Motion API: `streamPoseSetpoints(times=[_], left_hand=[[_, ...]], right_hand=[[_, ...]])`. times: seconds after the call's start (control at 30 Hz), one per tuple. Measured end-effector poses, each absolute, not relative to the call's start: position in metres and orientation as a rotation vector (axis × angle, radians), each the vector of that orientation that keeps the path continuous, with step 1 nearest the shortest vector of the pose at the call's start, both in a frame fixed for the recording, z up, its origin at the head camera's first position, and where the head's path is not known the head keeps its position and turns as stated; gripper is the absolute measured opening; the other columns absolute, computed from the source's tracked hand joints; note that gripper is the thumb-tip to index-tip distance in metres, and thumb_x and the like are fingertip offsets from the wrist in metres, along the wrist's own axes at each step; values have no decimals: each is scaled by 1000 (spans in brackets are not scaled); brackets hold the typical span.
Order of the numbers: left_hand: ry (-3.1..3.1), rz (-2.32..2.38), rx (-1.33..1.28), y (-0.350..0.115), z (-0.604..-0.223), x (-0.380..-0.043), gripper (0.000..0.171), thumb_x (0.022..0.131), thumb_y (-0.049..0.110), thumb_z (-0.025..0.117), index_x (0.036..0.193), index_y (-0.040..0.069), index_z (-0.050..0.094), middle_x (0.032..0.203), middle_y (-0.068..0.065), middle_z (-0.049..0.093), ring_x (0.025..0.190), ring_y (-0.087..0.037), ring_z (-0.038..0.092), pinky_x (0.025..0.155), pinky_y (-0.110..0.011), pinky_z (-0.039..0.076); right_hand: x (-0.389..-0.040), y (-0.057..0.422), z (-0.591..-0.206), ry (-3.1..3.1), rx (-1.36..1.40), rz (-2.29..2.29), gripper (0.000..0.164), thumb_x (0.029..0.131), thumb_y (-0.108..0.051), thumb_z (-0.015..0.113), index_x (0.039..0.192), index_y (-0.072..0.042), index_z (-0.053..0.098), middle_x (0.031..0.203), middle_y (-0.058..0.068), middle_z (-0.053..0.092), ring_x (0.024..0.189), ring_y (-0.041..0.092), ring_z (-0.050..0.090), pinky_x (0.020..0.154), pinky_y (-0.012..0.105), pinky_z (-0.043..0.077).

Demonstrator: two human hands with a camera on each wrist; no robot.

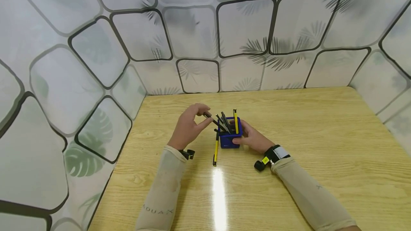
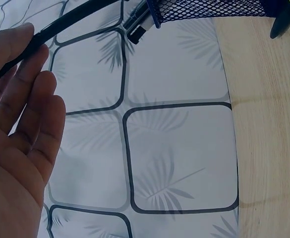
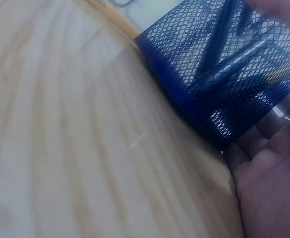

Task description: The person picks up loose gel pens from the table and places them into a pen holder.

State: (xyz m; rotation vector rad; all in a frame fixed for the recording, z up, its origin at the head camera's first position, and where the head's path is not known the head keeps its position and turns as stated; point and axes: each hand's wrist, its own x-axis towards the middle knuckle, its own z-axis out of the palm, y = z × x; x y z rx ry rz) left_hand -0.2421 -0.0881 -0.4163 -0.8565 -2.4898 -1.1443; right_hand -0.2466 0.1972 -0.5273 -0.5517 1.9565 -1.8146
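Note:
A blue mesh pen holder (image 1: 229, 142) stands on the table with several dark pens (image 1: 226, 121) and a yellow utility-knife-like or pen-shaped stick (image 1: 236, 122) upright in it. My right hand (image 1: 255, 139) grips the holder from its right side, thumb at the front; in the right wrist view the fingers lie around the mesh (image 3: 224, 64). Between thumb and fingers, my left hand (image 1: 188, 127) pinches a slim black pen (image 2: 70, 21), which slants down toward the holder's left rim. Just left of the holder lies a yellow-and-black pen (image 1: 216, 149).
The wooden table (image 1: 298, 124) reaches back to a wall covering (image 1: 199, 76) with dark line and leaf patterns. This covering also runs along the left and right sides. A light reflection falls on the table's front part.

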Motion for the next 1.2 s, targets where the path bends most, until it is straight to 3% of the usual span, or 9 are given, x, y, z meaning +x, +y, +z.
streamPoseSetpoints(times=[0.17, 0.37, 0.43, 0.5, 0.6, 0.67, 0.8, 0.97, 1.2], left_hand=[[-2464, -1127, -885, -88, -416, -241, 15, 97, 24, 75, 110, 18, 69, 107, 3, 67, 95, -13, 58, 86, -38, 52], [-2448, -1125, -912, -88, -416, -241, 13, 98, 24, 74, 109, 18, 70, 108, 4, 69, 95, -13, 60, 86, -37, 53], [-2442, -1161, -906, -87, -416, -241, 26, 99, 30, 72, 122, 17, 69, 119, 3, 68, 105, -15, 61, 93, -41, 52], [-2430, -1216, -883, -87, -416, -242, 52, 99, 43, 69, 143, 18, 57, 140, 3, 59, 126, -16, 55, 105, -46, 47], [-2394, -1311, -818, -88, -415, -243, 88, 97, 65, 59, 166, 25, 21, 167, 4, 27, 152, -18, 28, 121, -55, 28], [-2372, -1337, -784, -89, -414, -243, 95, 97, 71, 52, 167, 26, 7, 172, 4, 13, 158, -18, 14, 124, -56, 19], [-2368, -1321, -731, -89, -416, -243, 81, 105, 55, 52, 166, 16, 16, 168, -7, 24, 154, -23, 25, 122, -54, 26], [-2498, -1237, -596, -88, -419, -246, 52, 106, 24, 60, 151, 7, 42, 141, -12, 51, 128, -30, 51, 106, -48, 45], [-2946, -922, -555, -88, -425, -245, 16, 105, 27, 61, 110, 14, 69, 98, 1, 68, 84, -18, 65, 77, -39, 54]], right_hand=[[-246, 197, -527, 1959, -554, -1811, 82, 95, -20, 78, 160, -15, 29, 163, 13, 35, 149, 37, 35, 117, 56, 35], [-247, 197, -527, 1954, -559, -1817, 83, 95, -20, 78, 160, -14, 28, 162, 14, 36, 149, 38, 36, 117, 56, 35], [-247, 197, -527, 1950, -564, -1823, 83, 95, -19, 78, 161, -13, 27, 162, 15, 36, 149, 38, 36, 117, 55, 36], [-247, 197, -527, 1945, -565, -1829, 84, 95, -18, 77, 162, -13, 26, 162, 15, 37, 149, 38, 36, 117, 54, 36], [-246, 197, -527, 1941, -560, -1826, 85, 95, -19, 77, 162, -13, 26, 162, 15, 37, 149, 38, 36, 117, 53, 36], [-246, 198, -526, 1942, -554, -1822, 84, 95, -19, 78, 162, -14, 26, 162, 15, 37, 149, 38, 36, 117, 53, 36], [-246, 198, -526, 1959, -553, -1811, 83, 95, -20, 78, 160, -14, 29, 161, 15, 37, 149, 38, 36, 117, 55, 36], [-247, 197, -527, 1973, -561, -1806, 82, 94, -20, 79, 160, -14, 30, 162, 15, 37, 149, 38, 36, 118, 57, 34], [-247, 198, -528, 1969, -560, -1809, 84, 94, -21, 79, 160, -14, 29, 162, 15, 36, 150, 38, 35, 118, 58, 33]])
